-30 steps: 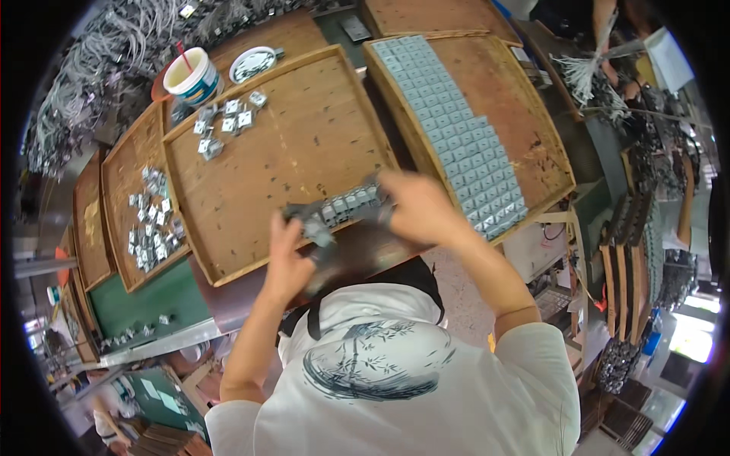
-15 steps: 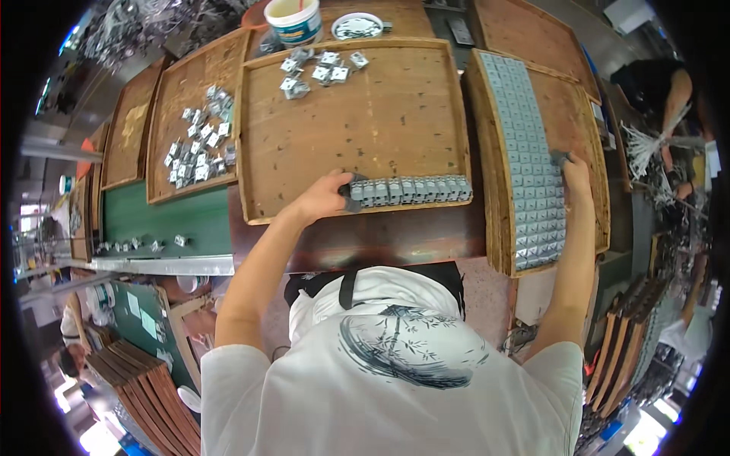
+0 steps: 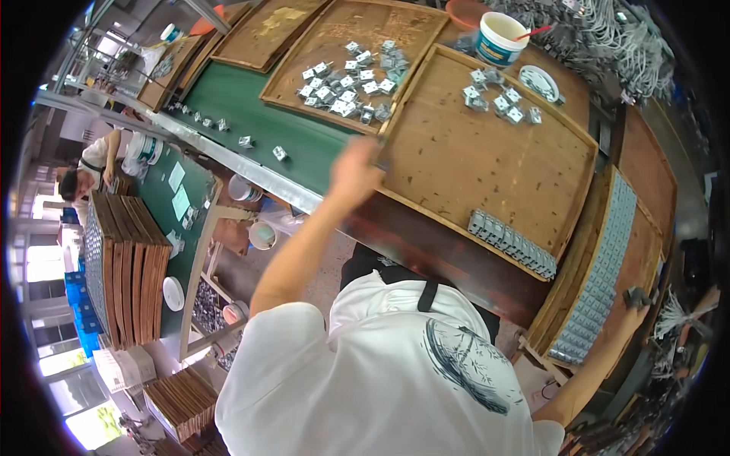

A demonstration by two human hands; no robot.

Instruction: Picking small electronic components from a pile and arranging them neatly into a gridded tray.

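Observation:
My left hand (image 3: 356, 173), smeared by motion, is over the left corner of the middle wooden tray (image 3: 426, 199), beside the green conveyor belt (image 3: 304, 169). Whether its fingers hold anything does not show. A packed row of small metal parts (image 3: 511, 243) stands along that tray's near edge. Several loose metal parts (image 3: 502, 99) lie at its far end. My right hand (image 3: 637, 298), with dark covers on its fingertips, is low over the bare side of the right wooden tray (image 3: 628, 273); its fingers look stretched out, and nothing shows in them. Neat rows of metal parts (image 3: 601, 281) fill that tray's left side.
Another tray (image 3: 285, 83) holds a pile of loose metal parts (image 3: 350, 83). A few parts (image 3: 280, 153) lie spaced along the belt. Beyond the middle tray stand a white bucket (image 3: 500, 39) and a round dish (image 3: 540, 83). Stacked trays (image 3: 125, 266) and another person (image 3: 91, 167) are at the left.
The view has turned to the left. My left hand has left the end of the packed row and moved toward the belt. My right hand is now farther from the rows in the right tray.

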